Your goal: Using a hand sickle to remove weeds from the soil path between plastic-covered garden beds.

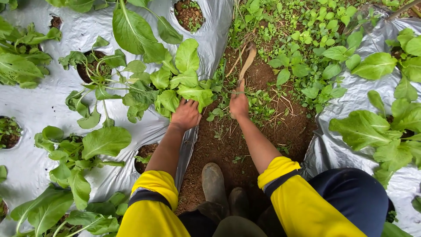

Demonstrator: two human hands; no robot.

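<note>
At bottom edge: yellow sleeves [151, 199], dark trousers [351, 193], muddy boots [215, 184] on bare soil furrow [228, 145]; legs cut off by frame.

Mid-frame: left hand [186, 114] at edge of silver plastic sheet [52, 109], fingers pushed in under leafy green plant [175, 85]; fingertips hidden by leaves, grip cannot be told. Right hand [239, 104] fisted around thin wooden-handled tool [246, 61], working end hard to make out.

Beyond: furrow narrows between sheets, weeds [307, 35] crowding far end. Second sheet [346, 101] right, more plants. Planting holes [189, 13] at top. No labels visible.
</note>
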